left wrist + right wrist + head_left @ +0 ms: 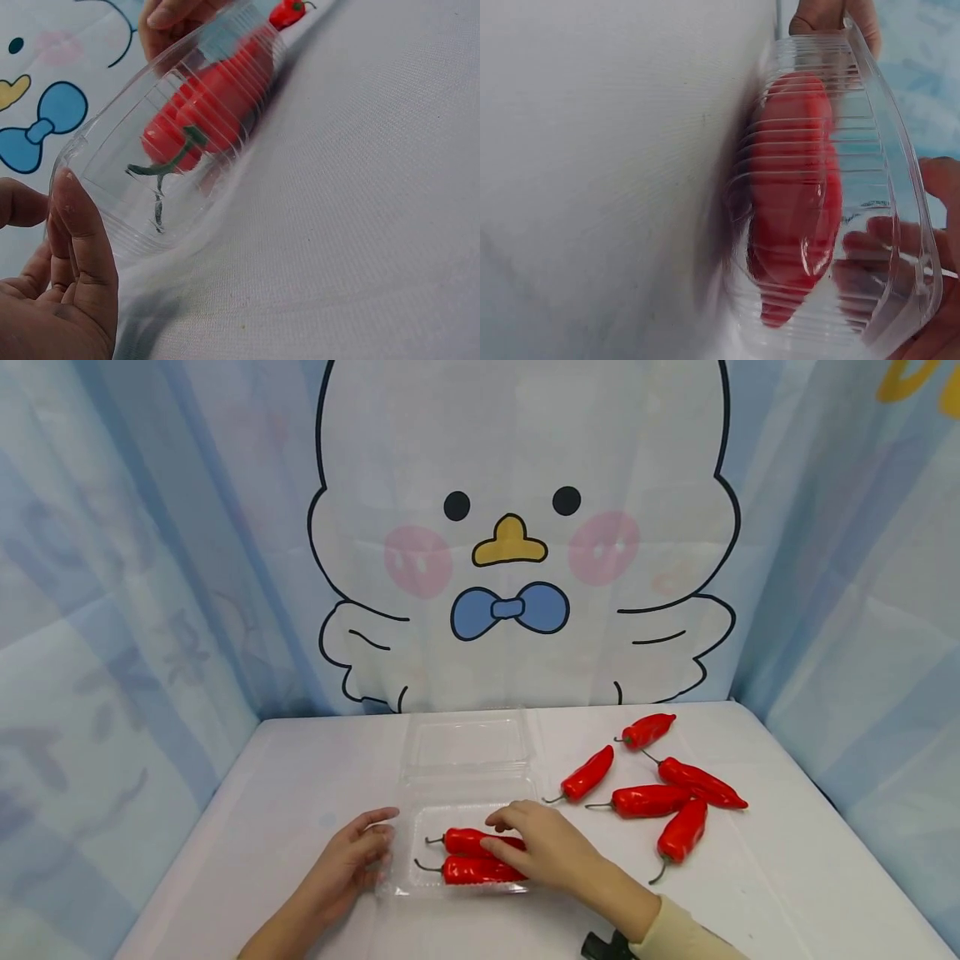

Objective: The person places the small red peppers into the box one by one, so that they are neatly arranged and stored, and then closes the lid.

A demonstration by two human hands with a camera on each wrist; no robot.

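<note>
A clear plastic clamshell box lies open with its lid laid back. Inside it, two red chili peppers lie side by side, green stems pointing left. My left hand pinches the box's left rim; the left wrist view has the thumb and fingers on either side of that edge. Over the box's right end is my right hand, fingers loosely bent above the upper pepper and hiding the peppers' right ends. Through the box wall in the right wrist view, its fingers appear behind the peppers.
Several more red peppers lie scattered on the white table to the right of the box. A curtain with a cartoon bird stands along the table's back edge. A black piece sits by my right wrist.
</note>
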